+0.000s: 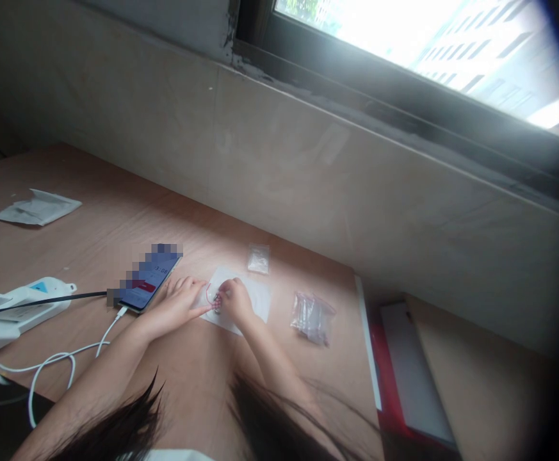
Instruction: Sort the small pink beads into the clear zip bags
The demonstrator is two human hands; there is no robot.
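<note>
Head view: one small reddish piece (216, 302), too fine to identify, over white sheet (260, 299), likely a clean work surface. Right hand (235, 299): fingertips bunched, apparently pinching the piece. Left hand (183, 299): fingers extended, thumb beside it, probably steadying; grip cannot be told. Small clear bag (259, 260) and larger plastic bag (310, 319): near the sheet, presumably for reach. Smartphone (145, 288): screen up, presumably for viewing, on white charging cable (112, 331).

Indoor room, home or office unclear: wood-top table (116, 208) stands by a bare wall (164, 121) under a window (404, 38) showing a building (471, 51), with white power strip (24, 317) and cable-connected phone (149, 278) on top.
</note>
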